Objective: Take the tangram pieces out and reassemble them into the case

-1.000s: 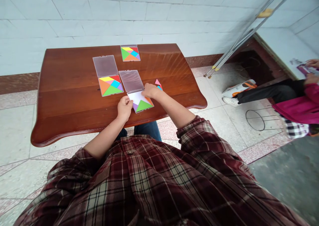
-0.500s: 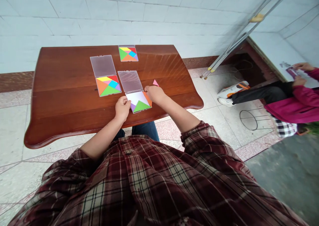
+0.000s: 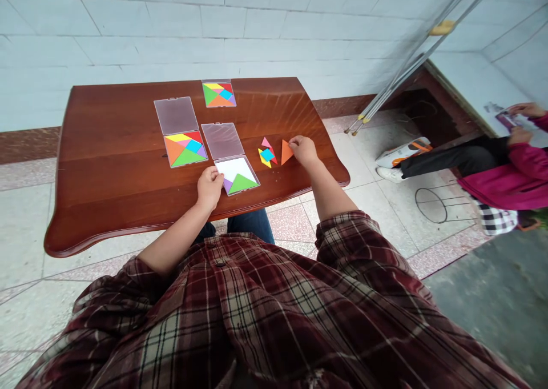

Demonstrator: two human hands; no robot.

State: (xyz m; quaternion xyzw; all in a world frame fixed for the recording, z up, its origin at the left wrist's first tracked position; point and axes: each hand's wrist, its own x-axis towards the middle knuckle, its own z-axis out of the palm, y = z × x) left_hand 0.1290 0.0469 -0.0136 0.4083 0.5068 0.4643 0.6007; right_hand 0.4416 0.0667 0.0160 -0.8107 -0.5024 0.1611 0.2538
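- Right hand (image 3: 303, 151): fingers curled, fingertips (image 3: 291, 143) touching one orange tangram triangle (image 3: 286, 152); whether they grip it, I cannot tell.
- Left hand (image 3: 209, 188): fingers loosely bent, resting against the left edge of an open white tray (image 3: 222, 172); any grip on it is hidden.
- That tray holds two pieces that I can count: one green triangle (image 3: 242, 184) and one small purple triangle (image 3: 228, 184). Its clear lid (image 3: 222, 141) lies open just above it.
- Between the tray and the orange triangle lies one small cluster of loose pieces (image 3: 267, 153): pink, yellow, blue and red, at least four.
- Two more tangram sets: one open with its lid (image 3: 176, 115) and full tray (image 3: 185, 148), one full tray (image 3: 218, 93) at the far edge.
- All of it sits on one brown wooden table (image 3: 107, 149).
- Off to the right, one nearby person in a magenta jacket (image 3: 505, 186) holds a printed sheet (image 3: 509, 120) in two hands (image 3: 524, 123).
- Against the wall lean two metal crutches (image 3: 428, 52).
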